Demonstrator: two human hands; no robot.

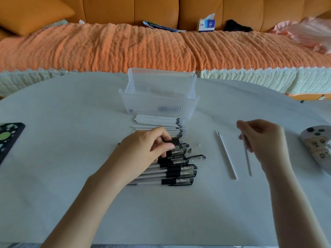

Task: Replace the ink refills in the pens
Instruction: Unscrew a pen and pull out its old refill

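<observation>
Several black-grip gel pens (pixel 179 171) lie in a row at the table's middle. My left hand (pixel 148 149) lies over the row's far end, fingers curled round one pen's black grip (pixel 171 141). Behind them sits a stack of white refills (pixel 159 122). My right hand (pixel 263 138) hovers to the right and pinches a thin white refill (pixel 247 161) that hangs down toward me. Another refill (pixel 226 154) lies loose on the table between my hands. A pen cap (pixel 198 157) and a small metal tip (pixel 189 150) rest beside the pens.
A clear plastic box (pixel 159 104) stands behind the refills. A grey controller (pixel 317 149) sits at the right edge, a dark patterned object (pixel 9 138) at the left edge. An orange-covered sofa (pixel 125 49) runs beyond the white table (pixel 71 158).
</observation>
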